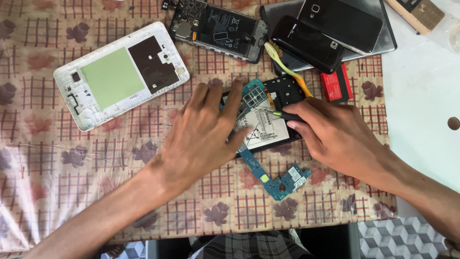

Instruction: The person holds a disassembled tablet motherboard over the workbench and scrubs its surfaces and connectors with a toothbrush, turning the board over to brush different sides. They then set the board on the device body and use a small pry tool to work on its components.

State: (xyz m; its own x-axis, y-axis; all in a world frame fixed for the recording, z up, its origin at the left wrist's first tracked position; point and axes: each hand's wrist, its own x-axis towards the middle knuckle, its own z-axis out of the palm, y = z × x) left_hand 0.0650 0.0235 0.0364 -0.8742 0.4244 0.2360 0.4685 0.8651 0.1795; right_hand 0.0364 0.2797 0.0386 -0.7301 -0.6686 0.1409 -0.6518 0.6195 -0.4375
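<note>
We are pressing our left hand, fingers spread flat, onto the opened phone lying at the middle of the patterned tablecloth; our right hand is gripping a screwdriver, its tip touching the phone's white battery; a blue circuit board is lying just below; a white tablet shell is sitting well apart, upper left; a toothbrush is resting above the phone.
</note>
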